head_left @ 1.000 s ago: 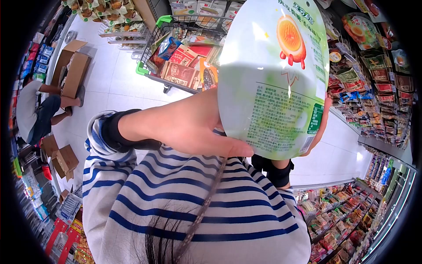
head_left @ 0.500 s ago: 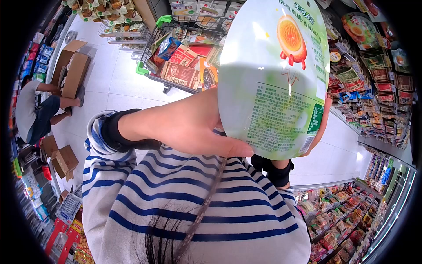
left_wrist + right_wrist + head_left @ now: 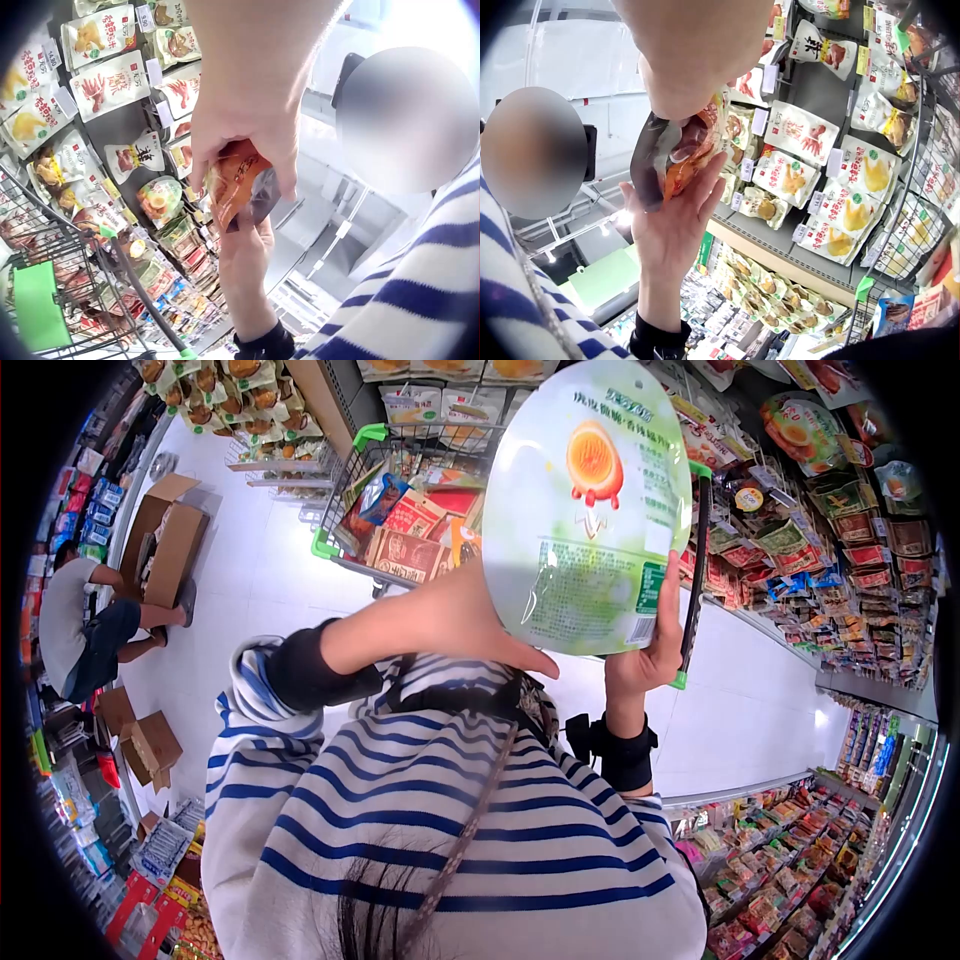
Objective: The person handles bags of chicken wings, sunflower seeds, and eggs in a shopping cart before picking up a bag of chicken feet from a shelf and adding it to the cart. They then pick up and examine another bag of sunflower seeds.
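An egg-shaped, green-and-white snack pouch faces the head camera, its back covered with small print and a cartoon egg. Its orange other side shows in the left wrist view and the right wrist view. At the pouch's lower right edge, my right hand grips it, one finger up along the side. My left hand is at the lower left edge, its thumb just below the pouch. In the right wrist view, the left hand's fingers are straight and spread close against the pouch, with the thumb apart from it.
Beyond the pouch stands a shopping cart with green corners, holding several packets. Shelves of hanging snack packs run along the right. On the left a person sits by an open cardboard box; another box lies nearer.
The pouch has moved away from the head camera and slightly left, showing more of its upper end. My left thumb has come off its printed face. More of the right hand shows.
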`<action>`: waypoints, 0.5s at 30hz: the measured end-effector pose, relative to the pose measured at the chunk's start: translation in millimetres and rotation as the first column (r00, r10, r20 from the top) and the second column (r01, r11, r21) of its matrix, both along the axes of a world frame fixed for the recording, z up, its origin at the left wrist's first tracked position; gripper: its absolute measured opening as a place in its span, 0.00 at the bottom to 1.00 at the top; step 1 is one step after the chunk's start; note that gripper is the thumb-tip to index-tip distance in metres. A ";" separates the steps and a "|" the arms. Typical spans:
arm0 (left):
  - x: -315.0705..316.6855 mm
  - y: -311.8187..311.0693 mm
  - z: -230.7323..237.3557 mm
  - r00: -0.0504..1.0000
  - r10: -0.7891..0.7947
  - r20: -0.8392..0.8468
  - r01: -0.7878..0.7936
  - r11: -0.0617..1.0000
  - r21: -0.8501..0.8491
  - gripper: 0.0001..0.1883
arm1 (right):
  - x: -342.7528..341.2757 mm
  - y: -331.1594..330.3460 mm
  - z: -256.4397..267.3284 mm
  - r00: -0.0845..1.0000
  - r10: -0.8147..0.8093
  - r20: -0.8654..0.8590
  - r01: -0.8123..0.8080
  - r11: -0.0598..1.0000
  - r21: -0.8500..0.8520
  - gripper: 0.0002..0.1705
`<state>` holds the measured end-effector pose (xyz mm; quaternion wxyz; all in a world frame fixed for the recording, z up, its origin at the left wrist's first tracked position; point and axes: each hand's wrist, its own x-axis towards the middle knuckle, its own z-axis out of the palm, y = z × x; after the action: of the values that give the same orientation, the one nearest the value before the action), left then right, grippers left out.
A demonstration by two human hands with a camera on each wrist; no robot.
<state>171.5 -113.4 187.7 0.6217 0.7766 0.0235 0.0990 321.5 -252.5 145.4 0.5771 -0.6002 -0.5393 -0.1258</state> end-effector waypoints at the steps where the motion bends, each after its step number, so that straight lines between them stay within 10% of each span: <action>1: 2.3 -0.6 -4.0 1.000 0.008 0.018 -0.009 0.998 0.055 0.28 | 1.1 0.4 -3.1 1.000 -0.001 -0.024 0.001 1.000 0.012 0.26; 15: 4.6 -1.2 -16.5 0.996 -0.021 0.090 0.006 0.985 0.170 0.23 | 2.4 -7.4 -8.0 0.998 -0.001 0.066 0.002 1.000 -0.008 0.23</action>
<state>176.1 -114.5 171.2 0.5545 0.8215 -0.0186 0.1318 323.9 -259.9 137.4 0.5564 -0.5985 -0.5581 -0.1437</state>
